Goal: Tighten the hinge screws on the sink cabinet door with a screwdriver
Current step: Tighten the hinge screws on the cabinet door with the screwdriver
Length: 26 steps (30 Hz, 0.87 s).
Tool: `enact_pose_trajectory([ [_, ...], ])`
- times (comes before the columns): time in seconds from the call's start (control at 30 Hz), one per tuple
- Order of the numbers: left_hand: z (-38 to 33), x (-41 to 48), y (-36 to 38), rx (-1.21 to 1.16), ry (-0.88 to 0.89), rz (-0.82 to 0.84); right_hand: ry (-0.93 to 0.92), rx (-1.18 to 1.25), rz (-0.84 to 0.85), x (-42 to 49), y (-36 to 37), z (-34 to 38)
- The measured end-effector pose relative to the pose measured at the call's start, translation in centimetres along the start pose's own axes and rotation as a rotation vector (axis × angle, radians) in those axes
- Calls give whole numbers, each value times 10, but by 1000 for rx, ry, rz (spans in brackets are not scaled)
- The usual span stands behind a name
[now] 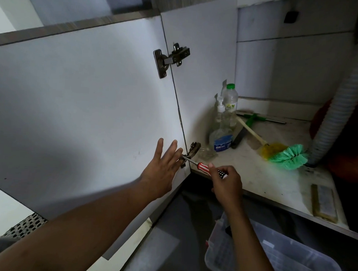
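The white cabinet door [84, 101] stands open on the left. Its upper hinge [170, 59] joins it to the cabinet's side wall. The lower hinge [190, 153] sits near the cabinet floor. My left hand [162, 169] lies flat against the door with fingers spread, right beside the lower hinge. My right hand [226, 183] grips the red-and-white striped handle of a screwdriver [201, 166]. The metal tip of the screwdriver rests on the door-side part of the lower hinge.
On the cabinet floor [274, 179] stand clear bottles [228, 108], with a green and yellow brush [283, 154] and a green squeegee [253, 119] lying nearby. A corrugated drain hose [341, 112] hangs at the right. A sponge block [325, 203] lies near the edge. A clear plastic bin [271, 258] sits below.
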State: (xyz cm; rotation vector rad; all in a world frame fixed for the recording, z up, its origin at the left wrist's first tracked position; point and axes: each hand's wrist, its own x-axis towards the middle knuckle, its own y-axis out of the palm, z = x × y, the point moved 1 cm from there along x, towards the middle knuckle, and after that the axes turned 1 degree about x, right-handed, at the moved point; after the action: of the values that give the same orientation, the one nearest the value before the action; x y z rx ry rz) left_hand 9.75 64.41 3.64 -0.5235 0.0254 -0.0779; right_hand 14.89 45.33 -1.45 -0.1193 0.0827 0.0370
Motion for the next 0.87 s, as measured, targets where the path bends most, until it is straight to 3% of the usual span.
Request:
enact_pose_trajectory([
  [0.1, -1, 0, 0, 0, -1, 15, -32, 13, 61, 2, -8, -1],
  [0.23, -1, 0, -1, -16, -10, 25, -63, -102, -92, -2, -5, 1],
  [0.33, -2, 1, -2, -15, -13, 34, -23, -148, -99, -5, 2, 0],
  [0.5, -3, 0, -2, -22, -17, 35, -85, 44, -19, -7, 0, 0],
  [0.67, -3, 0, -3, -15, -16, 39, -53, -63, -192, -5, 2, 6],
  [0.73, -3, 0, -3, -14, -16, 42, -45, -96, -165, -6, 5, 5],
  [0.87, -3, 0, -4, -21, -13, 43, -93, 67, -30, -6, 1, 6],
])
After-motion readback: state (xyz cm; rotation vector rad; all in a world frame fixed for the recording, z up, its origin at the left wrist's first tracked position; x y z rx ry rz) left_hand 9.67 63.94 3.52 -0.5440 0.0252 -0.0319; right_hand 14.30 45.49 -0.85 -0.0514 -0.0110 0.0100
